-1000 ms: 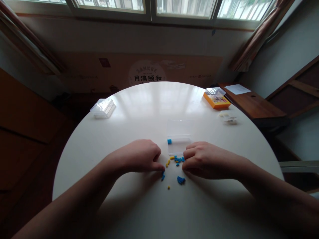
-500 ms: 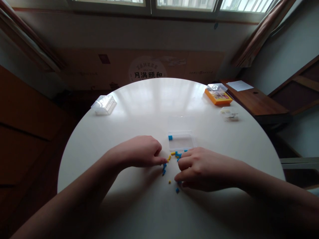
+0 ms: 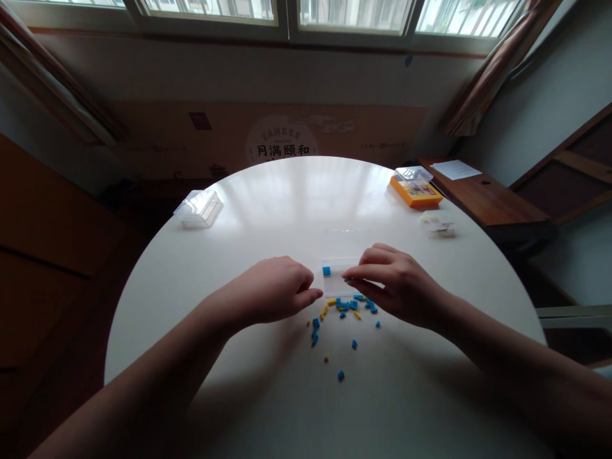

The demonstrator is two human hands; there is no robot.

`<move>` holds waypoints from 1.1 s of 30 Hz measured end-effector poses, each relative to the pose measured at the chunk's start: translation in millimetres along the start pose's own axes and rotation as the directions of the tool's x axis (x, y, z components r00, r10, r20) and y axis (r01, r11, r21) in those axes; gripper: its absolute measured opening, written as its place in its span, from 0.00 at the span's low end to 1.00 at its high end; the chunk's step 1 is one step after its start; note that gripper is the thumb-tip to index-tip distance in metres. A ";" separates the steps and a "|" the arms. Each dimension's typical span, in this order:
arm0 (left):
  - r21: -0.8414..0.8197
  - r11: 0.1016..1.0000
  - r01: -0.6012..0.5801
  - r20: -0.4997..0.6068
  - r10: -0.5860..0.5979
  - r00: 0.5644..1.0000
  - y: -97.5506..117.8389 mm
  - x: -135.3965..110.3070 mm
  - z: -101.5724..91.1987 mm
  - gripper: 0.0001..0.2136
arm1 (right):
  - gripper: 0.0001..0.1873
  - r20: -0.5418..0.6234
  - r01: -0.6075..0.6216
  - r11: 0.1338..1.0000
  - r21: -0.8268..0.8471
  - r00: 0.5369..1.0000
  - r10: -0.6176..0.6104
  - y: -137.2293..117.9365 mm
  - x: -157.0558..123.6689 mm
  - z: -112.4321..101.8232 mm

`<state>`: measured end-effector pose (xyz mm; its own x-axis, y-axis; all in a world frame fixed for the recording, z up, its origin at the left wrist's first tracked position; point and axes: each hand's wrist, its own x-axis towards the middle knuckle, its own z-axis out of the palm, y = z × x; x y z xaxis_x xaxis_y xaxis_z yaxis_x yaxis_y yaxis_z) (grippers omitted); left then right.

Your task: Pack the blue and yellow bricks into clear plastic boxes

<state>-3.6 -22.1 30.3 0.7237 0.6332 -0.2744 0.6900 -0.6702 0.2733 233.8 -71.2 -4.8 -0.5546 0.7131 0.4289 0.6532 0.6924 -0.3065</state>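
My right hand is above the right side of a clear plastic box, thumb and fingertips pinched on a small blue toy brick. The box lies open with its lid folded back. Inside, at its left end, sits a blue block of bricks. My left hand hovers by the box's left front corner, fingers curled in and thumb close to them. Whatever it holds, if anything, is hidden. Several loose blue bricks and yellow bricks are scattered on the table in front of the box.
On the round white table, a clear box stands at the far left. An orange box with a clear case on it is at the far right. Nearer lies a small clear container. A wooden desk stands beyond.
My right hand has lifted from the loose bricks and moved up to the box, with a blue brick pinched in it. More bricks are now uncovered. My left hand has barely shifted.
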 end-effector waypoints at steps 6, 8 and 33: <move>-0.019 0.996 0.082 -0.077 -0.083 0.994 -1.7 13.0 10.3 0.24 | 0.13 0.129 -0.143 0.987 -0.077 0.980 0.152 11.6 6.1 8.7; -0.027 0.996 0.085 -0.088 -0.087 0.992 -3.0 17.2 14.2 0.24 | 0.13 0.203 -0.162 0.981 -0.102 0.963 0.180 10.6 8.6 11.9; -0.016 0.998 0.065 -0.040 -0.066 0.997 -7.2 19.1 19.6 0.26 | 0.16 0.205 -0.281 0.951 -0.129 0.931 0.302 1.7 11.3 20.1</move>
<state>5.0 -12.8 5.1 0.6765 0.6910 -0.2547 0.7359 -0.6212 0.2692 218.3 -59.7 -17.6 -0.4244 0.8957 0.1324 0.8433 0.4443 -0.3025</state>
